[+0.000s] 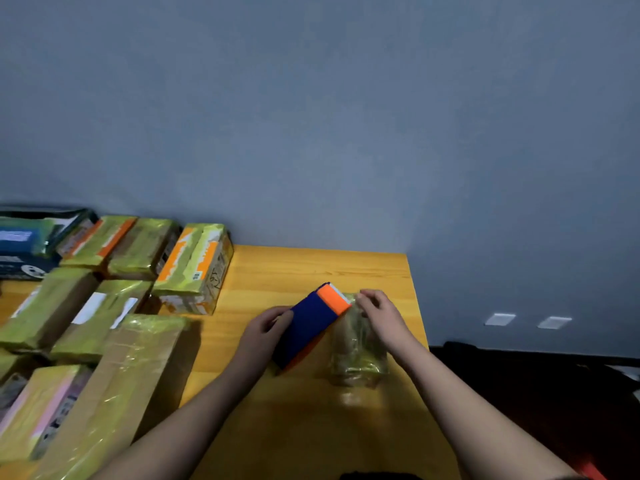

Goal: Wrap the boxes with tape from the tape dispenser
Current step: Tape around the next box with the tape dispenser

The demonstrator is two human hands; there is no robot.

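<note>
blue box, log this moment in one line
left hand: holds blue box | right hand: pulls tape at box end | table: wrapped boxes left

I can read no text anywhere here. The orange-and-yellow taped box point(197, 265) carries a small barcode label and dark scribbled marks on its side, too blurred to make out. The dark blue package point(20, 247) at the far left shows pale lettering, also illegible. White labels on another wrapped box point(104, 313) look blank.
</note>
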